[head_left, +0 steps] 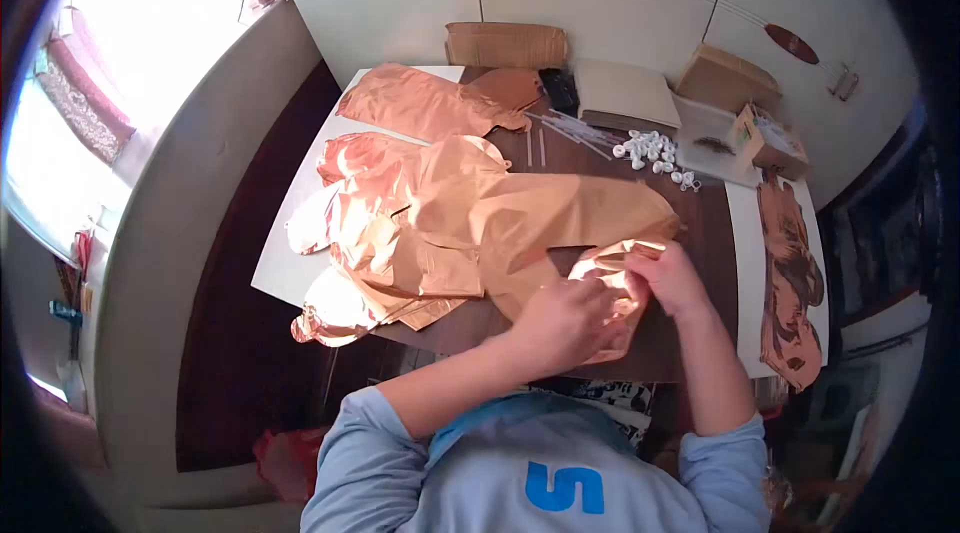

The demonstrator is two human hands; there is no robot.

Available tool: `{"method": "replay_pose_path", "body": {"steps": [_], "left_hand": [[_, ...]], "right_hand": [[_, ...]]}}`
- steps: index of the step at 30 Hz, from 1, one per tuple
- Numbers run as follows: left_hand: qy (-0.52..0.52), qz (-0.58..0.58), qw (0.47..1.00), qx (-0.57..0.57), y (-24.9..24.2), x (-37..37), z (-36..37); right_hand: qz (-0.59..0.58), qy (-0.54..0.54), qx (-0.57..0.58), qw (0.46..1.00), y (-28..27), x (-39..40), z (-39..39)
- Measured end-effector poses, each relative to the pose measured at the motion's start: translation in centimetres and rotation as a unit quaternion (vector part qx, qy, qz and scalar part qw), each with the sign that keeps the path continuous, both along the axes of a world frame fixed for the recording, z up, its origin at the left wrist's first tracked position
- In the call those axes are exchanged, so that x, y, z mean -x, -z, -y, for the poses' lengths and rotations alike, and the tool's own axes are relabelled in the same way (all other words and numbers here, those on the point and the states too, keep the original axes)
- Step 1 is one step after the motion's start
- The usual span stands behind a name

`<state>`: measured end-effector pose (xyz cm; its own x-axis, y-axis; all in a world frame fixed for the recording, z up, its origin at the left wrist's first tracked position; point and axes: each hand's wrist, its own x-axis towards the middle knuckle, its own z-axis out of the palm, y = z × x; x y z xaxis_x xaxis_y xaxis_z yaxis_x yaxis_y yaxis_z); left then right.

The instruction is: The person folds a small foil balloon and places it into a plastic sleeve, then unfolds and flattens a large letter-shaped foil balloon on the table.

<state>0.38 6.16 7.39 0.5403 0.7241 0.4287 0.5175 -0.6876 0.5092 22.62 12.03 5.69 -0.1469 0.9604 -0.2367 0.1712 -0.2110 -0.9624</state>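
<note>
Right fingers (648,265) pinch foil (634,311); left fingers (598,305) curl against it, grip unclear. Uneven tugging between them could tear it.

Blown-out window (165,8) glare, dark curved edges

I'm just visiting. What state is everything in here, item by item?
Cabinet doors: closed.
Foil pile: creased, overlapping.
Near foil piece: bent, held.
Left grip: fingers curled onto that piece.
Right grip: pinching its upper edge.
White pieces: heaped.
Thin sticks: strewn loosely.
Small box: open-topped, with contents.
Far-right foil: wrinkled.
Sleeves: pushed up.
</note>
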Motion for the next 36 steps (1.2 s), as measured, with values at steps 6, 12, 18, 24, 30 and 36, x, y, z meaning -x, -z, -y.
{"method": "replay_pose_path", "body": {"steps": [6,12,18,24,30,36], "left_hand": [[-0.426,-0.106,0.898,0.029,0.6,14.6,-1.9],[-0.384,-0.087,0.881,0.262,1.5,18.7,-3.7],[-0.417,-0.015,0.899,0.132,1.7,18.1,-3.4],[-0.335,-0.009,0.885,0.325,3.6,19.3,-5.5],[-0.295,0.183,0.923,0.163,3.4,21.4,-4.9],[-0.18,0.172,0.914,0.319,0.4,25.3,0.8]], "right_hand": [[0.2,-0.068,0.013,0.977,-0.6,-10.3,-2.4],[0.54,0.093,-0.221,0.807,-0.5,-9.5,-1.9],[0.586,-0.156,-0.292,0.74,0.0,-7.2,2.5],[0.521,-0.177,-0.262,0.793,2.1,-7.0,2.2],[0.411,-0.075,-0.297,0.859,2.1,-7.3,1.5],[0.296,0.044,-0.138,0.944,0.5,-12.0,5.2]]}}
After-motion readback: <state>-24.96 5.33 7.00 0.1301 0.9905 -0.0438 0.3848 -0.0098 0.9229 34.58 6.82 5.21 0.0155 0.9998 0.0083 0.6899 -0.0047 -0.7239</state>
